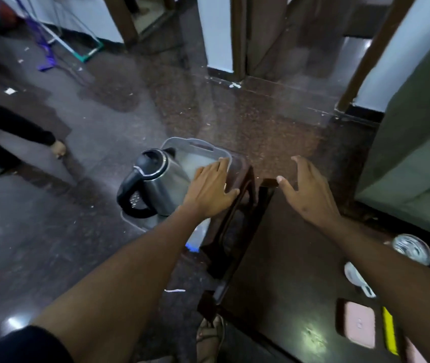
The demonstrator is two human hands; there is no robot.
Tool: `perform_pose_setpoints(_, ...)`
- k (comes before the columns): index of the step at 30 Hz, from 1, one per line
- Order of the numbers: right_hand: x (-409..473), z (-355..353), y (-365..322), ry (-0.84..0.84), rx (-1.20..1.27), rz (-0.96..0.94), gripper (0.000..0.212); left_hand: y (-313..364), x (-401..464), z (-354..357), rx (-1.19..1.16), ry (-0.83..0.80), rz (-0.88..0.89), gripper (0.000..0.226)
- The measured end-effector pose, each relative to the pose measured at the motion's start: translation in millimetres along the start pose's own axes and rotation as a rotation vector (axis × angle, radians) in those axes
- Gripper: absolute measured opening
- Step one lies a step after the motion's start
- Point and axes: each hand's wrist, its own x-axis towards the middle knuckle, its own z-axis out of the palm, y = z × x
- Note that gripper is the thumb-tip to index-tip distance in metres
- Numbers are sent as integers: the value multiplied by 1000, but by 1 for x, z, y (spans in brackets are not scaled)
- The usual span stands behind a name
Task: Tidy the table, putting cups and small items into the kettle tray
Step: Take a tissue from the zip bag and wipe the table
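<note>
**A:** Sandal (pixel 210 336) right at the bottom, that's the person's foot on the dark floor (pixel 51 231), next to the corner of the dark wooden surface (pixel 287 271). On that surface, near the right edge: a pink flat thing (pixel 360 324), a yellow strip (pixel 390 331) beside it, something small and white (pixel 357 279), and a clear glass cup (pixel 412 248) further back.

**B:** and the hands?

**A:** Left hand (pixel 212 188) has its fingers straight and lies flat on the grey tray (pixel 198 144), holding nothing. Right hand (pixel 306 191) is spread wide over the far end of the surface; can't tell if it touches.

**B:** where's the tray sit?

**A:** Left of the surface, lower down, looks like it's on the floor. Steel kettle (pixel 151 183) with a black handle stands in it, just beside the left hand. Way off left, another person's dark sleeve (pixel 12 127).
</note>
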Motion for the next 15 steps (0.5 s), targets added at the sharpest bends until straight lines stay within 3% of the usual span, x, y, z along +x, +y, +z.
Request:
perform_pose_setpoints(6, 12, 48, -71, -83, 39, -81, 65, -68, -44, -13, -24, 23, -56, 84)
perform_pose_setpoints(12, 14, 76, -105, -164, 58, -126, 61, -65, -69, -2, -95, -9, -27, 65)
perform_pose_setpoints(15, 18, 116, -128, -254, 23, -166, 56, -100, -98, 20, -196, -47, -163, 64)
